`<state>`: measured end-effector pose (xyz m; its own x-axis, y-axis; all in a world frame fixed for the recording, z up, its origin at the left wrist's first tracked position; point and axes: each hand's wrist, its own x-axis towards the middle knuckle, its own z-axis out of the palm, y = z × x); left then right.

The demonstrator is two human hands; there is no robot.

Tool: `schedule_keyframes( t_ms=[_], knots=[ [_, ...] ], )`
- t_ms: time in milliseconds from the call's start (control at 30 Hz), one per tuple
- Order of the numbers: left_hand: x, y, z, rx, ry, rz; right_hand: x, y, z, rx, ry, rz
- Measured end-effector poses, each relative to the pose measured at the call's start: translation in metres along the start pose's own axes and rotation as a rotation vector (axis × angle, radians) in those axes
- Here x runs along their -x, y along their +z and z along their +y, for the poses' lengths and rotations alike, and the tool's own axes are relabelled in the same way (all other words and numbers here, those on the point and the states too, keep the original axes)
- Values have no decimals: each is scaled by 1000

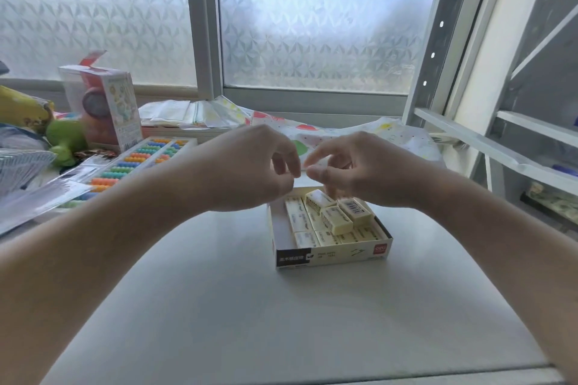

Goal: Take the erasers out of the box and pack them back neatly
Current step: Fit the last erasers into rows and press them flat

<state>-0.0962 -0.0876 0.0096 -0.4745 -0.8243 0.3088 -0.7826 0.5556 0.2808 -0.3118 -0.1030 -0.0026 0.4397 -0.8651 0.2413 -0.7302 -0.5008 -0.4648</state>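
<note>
An open cardboard eraser box stands on the white table, a little right of centre. Several cream erasers fill it: a flat row along the front and left, and three lying crooked on top at the back right. Above the box's far edge hover my left hand and my right hand, their fingertips almost meeting. On both hands the fingers are curled and apart, and I see nothing held in either.
A colourful bead abacus lies at the left, beside a toy in a clear carton and a green soft toy. Patterned cloth is bunched behind the box under the frosted window. A white metal shelf frame stands at the right.
</note>
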Motion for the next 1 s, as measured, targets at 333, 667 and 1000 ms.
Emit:
schedule_keyframes(
  t_ms=[333, 667, 1000],
  knots=[
    [6, 12, 9, -14, 63, -76, -3, 0, 1, -231, 16, -17],
    [3, 24, 13, 28, 69, -37, -1, -4, 2, -139, -7, 26],
    [8, -17, 0, 27, 63, -287, -2, -3, 6, -108, 4, 27]
  ],
)
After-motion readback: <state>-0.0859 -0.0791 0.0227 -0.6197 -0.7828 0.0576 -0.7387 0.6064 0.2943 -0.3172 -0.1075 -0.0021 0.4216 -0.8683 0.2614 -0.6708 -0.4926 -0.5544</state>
